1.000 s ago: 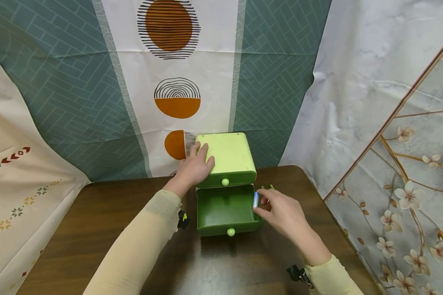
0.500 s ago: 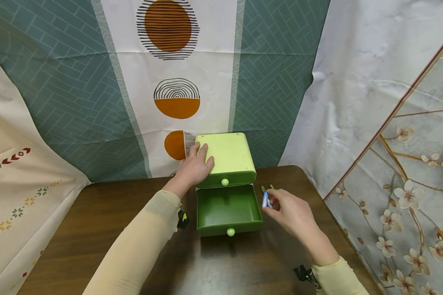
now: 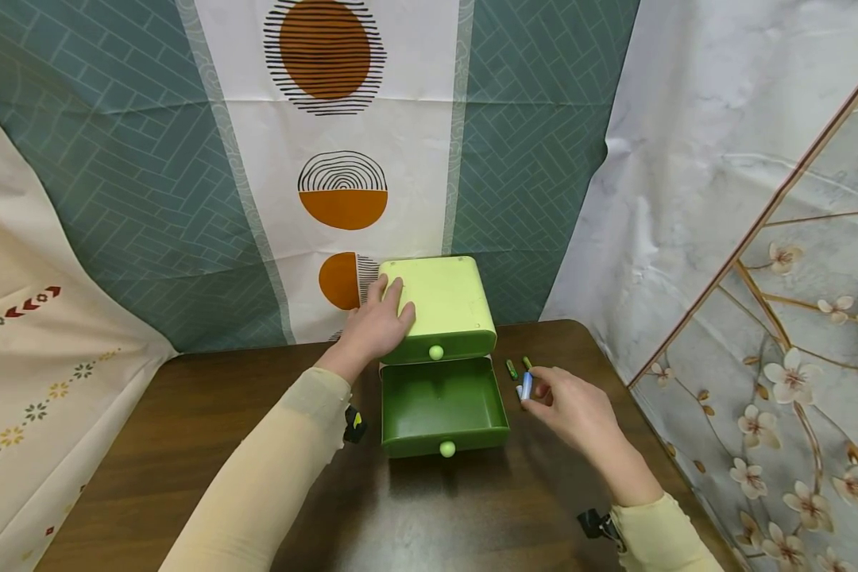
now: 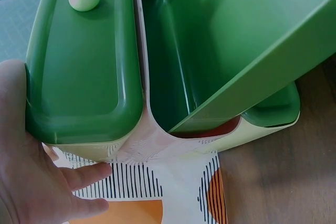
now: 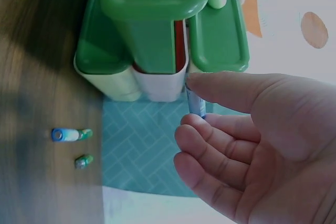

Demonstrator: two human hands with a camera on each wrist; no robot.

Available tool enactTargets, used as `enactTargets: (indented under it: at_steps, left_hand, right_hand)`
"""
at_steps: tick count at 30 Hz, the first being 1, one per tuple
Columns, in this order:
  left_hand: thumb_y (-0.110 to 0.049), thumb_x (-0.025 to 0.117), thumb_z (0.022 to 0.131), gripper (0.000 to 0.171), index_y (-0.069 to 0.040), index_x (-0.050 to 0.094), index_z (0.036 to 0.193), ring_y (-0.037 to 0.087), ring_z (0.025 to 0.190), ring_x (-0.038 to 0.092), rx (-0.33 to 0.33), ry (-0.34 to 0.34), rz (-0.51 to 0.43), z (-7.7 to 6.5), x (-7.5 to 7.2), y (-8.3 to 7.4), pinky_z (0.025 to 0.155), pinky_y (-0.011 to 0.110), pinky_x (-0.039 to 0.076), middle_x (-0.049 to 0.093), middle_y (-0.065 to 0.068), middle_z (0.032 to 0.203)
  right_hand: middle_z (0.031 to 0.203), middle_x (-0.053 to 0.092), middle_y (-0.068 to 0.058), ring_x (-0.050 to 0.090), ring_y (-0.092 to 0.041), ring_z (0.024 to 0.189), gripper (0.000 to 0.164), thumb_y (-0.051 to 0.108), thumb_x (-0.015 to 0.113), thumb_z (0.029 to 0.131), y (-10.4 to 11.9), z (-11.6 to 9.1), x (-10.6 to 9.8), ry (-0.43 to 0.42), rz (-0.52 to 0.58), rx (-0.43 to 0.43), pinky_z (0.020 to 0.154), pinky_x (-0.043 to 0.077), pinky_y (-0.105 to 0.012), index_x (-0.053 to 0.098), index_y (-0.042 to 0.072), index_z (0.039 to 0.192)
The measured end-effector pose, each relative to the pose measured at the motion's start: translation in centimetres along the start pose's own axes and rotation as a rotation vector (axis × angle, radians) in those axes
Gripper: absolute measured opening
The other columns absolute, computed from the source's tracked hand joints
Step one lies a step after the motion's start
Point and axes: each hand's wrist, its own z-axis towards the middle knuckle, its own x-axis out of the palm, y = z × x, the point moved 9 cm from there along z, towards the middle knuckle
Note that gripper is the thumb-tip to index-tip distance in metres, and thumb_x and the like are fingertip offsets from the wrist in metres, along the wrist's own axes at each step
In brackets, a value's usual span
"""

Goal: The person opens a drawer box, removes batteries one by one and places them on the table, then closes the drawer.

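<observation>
Glossy dark-brown wood grain covers the counter (image 3: 429, 528), a shine lying across its near part. Closest on the right, the right hand (image 3: 575, 409) pinches a slim blue-and-white cylinder (image 3: 527, 386), apparently a battery, between thumb and index finger; the other fingers curl loosely. It stands near upright beside the drawer, a grip that probably suits placing or lifting something so small; whether it touches the counter I cannot tell.

Next comes an open dark-green plastic drawer (image 3: 436, 405) with a round pale-green knob (image 3: 446, 450), its smooth floor showing from wall to wall. Left of it, the left hand (image 3: 377, 326) rests with fingers spread over the left edge of a pale yellow-green cabinet (image 3: 443, 294), likely to steady it. Above the open drawer, a green upper drawer (image 3: 465, 346) is closed; the right wrist view shows a closed lower one (image 5: 102, 40), so their contents are hidden.

Just past the pinched cylinder lie a second blue-and-white cylinder (image 5: 65, 135) and two small green cylinders (image 3: 511, 369). Behind everything hangs a patterned teal-and-white cloth (image 3: 415, 135).
</observation>
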Motion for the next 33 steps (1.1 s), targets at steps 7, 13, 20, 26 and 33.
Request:
enactTargets:
  at_steps: [7, 13, 20, 26, 33]
  left_hand:
    - [-0.051, 0.03, 0.116, 0.072, -0.017, 0.02, 0.179, 0.048, 0.15, 0.048, -0.003, 0.004, -0.002, 0.0, 0.2, 0.2, 0.126, 0.072, 0.024, 0.007, 0.014, 0.183]
    - [-0.052, 0.03, 0.116, 0.073, -0.017, 0.02, 0.179, 0.048, 0.15, 0.049, -0.003, 0.002, -0.001, 0.0, 0.2, 0.2, 0.126, 0.071, 0.025, 0.008, 0.013, 0.183]
    - [-0.052, 0.029, 0.116, 0.073, -0.017, 0.019, 0.179, 0.048, 0.15, 0.048, 0.0, 0.012, -0.005, -0.1, 0.2, 0.2, 0.126, 0.072, 0.024, 0.007, 0.014, 0.184]
    - [-0.052, 0.03, 0.116, 0.073, -0.018, 0.019, 0.179, 0.048, 0.15, 0.049, -0.001, 0.006, -0.003, 0.0, 0.2, 0.3, 0.126, 0.071, 0.024, 0.006, 0.013, 0.184]
    - [-0.053, 0.03, 0.116, 0.073, -0.017, 0.02, 0.179, 0.048, 0.149, 0.05, 0.001, 0.0, -0.004, 0.1, 0.1, 0.2, 0.126, 0.07, 0.025, 0.008, 0.013, 0.183]
  right_hand:
    - [0.094, 0.07, 0.009, 0.064, -0.01, 0.078, 0.038, 0.023, 0.088, 0.094, -1.4, 0.3, 0.9, 0.029, -0.004, 0.03, 0.069, 0.054, -0.043, 0.076, 0.01, 0.128]
    - [0.091, 0.069, 0.01, 0.063, -0.01, 0.077, 0.04, 0.021, 0.086, 0.095, -2.7, 0.4, 1.8, 0.084, -0.016, 0.06, 0.069, 0.054, -0.045, 0.075, 0.01, 0.131]
    - [0.087, 0.067, 0.01, 0.061, -0.011, 0.075, 0.04, 0.021, 0.085, 0.096, -4.2, 0.6, 2.9, 0.144, -0.025, 0.091, 0.067, 0.053, -0.045, 0.073, 0.009, 0.132]
    - [0.087, 0.068, 0.008, 0.062, -0.015, 0.074, 0.044, 0.02, 0.085, 0.095, -5.4, 1.2, 3.6, 0.162, -0.051, 0.097, 0.068, 0.054, -0.048, 0.072, 0.004, 0.134]
    - [0.086, 0.068, 0.006, 0.061, -0.016, 0.073, 0.041, 0.015, 0.083, 0.093, -6.8, 2.0, 4.6, 0.196, -0.073, 0.1, 0.066, 0.053, -0.046, 0.073, 0.003, 0.131]
